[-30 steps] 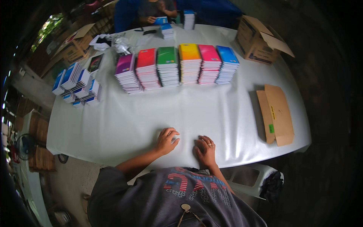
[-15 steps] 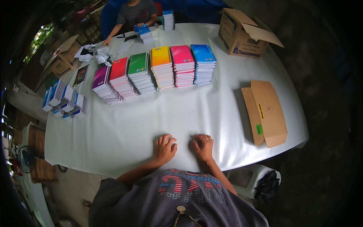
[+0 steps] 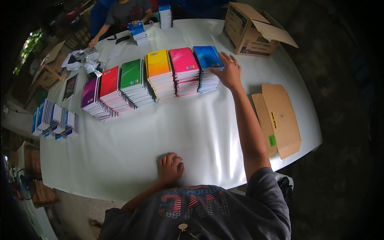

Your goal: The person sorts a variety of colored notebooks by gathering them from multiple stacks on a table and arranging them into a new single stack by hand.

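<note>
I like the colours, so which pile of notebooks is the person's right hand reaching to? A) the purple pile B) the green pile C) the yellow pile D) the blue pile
D: the right hand rests at the edge of the blue pile, the last stack in the row.

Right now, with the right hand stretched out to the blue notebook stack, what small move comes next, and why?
Probably close the right hand on the top notebook of the blue stack and lift it. The fingers are spread open at the stack's right edge, gripping nothing yet, while the left hand rests flat on the white table near the body, apparently bracing.
</note>
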`<state>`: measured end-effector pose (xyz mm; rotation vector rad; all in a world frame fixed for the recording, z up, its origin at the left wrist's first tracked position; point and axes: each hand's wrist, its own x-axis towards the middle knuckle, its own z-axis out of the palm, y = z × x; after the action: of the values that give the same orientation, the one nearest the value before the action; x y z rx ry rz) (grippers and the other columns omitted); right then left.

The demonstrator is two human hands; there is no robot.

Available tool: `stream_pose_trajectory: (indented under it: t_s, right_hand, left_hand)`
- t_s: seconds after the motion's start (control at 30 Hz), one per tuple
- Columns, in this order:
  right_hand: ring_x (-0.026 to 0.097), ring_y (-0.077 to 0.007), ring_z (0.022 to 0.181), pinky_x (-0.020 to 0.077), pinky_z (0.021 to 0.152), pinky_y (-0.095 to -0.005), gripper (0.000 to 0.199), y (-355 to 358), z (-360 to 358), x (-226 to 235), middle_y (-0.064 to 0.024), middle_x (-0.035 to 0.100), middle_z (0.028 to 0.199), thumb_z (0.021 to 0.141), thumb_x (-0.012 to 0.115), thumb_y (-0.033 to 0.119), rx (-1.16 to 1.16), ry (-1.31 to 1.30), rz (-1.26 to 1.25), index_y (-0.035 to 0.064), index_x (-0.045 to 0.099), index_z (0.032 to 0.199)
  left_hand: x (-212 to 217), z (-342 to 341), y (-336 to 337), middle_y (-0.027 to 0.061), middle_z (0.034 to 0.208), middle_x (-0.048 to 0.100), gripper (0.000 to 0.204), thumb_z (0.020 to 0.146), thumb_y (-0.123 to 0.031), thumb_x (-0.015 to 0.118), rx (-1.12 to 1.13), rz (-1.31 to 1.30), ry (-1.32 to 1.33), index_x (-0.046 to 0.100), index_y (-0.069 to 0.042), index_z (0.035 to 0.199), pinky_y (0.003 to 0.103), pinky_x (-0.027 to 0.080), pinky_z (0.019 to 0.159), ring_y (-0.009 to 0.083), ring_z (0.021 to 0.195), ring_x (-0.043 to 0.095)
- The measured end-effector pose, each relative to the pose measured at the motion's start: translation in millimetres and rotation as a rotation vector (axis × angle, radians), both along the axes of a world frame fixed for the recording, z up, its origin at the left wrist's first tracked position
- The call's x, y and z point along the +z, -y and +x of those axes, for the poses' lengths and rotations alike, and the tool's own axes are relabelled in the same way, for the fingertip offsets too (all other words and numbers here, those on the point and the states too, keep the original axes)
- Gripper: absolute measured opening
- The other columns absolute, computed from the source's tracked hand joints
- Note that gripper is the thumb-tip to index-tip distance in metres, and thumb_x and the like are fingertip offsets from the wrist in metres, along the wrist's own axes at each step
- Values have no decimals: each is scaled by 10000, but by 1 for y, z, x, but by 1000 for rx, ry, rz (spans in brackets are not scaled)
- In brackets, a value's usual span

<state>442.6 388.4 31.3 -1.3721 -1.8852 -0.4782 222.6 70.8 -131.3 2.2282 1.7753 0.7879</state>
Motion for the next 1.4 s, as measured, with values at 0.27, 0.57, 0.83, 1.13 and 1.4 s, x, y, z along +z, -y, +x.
stream_pose_trajectory:
  t_s: [0.27, 0.57, 0.83, 1.13, 1.4]
  right_hand:
    - [599, -274, 1026, 486, 838, -377, 353, -12, 10, -14, -68, 640, 1124, 816, 591, 108, 238, -17, -347, 180, 623, 1160]
    - [629, -262, 870, 485, 761, -361, 336, 67, -8, -3, -67, 682, 956, 707, 686, 3, 257, -279, 68, 161, 681, 1003]
    - [563, -242, 931, 453, 806, -378, 287, 272, -28, -135, -54, 623, 1055, 670, 654, 71, 456, -135, -419, 120, 692, 951]
    - [506, -248, 1055, 427, 902, -365, 365, 319, -23, -142, -69, 565, 1191, 704, 763, 172, 598, -382, -806, 100, 670, 1050]
    - [562, -277, 991, 440, 897, -375, 275, 318, -17, -148, -103, 608, 1101, 791, 690, 150, 537, -731, -918, 74, 658, 1053]
  left_hand:
    - [2, -1, 2, 70, 1112, 514, 203, 778, -248, 619, 24, -36, 75, 605, -138, 948, 427, 347, 845, 265, 1027, 468]
    - [19, -7, -6, 80, 1150, 523, 224, 807, -249, 620, 7, -116, 140, 605, -114, 986, 414, 349, 887, 276, 1039, 485]
    - [23, 1, -68, 127, 1146, 529, 432, 865, -188, 618, 237, -159, 992, 456, -25, 1231, 349, 409, 876, 234, 1039, 525]
    - [133, 29, -284, 128, 1244, 525, 441, 794, -182, 649, -75, 625, -197, 530, -48, 1197, 458, 336, 995, 286, 1147, 498]
    - [168, 8, -277, 129, 1013, 647, 290, 867, -111, 572, -133, 441, 124, 542, 1, 1133, 365, 525, 728, 272, 829, 655]
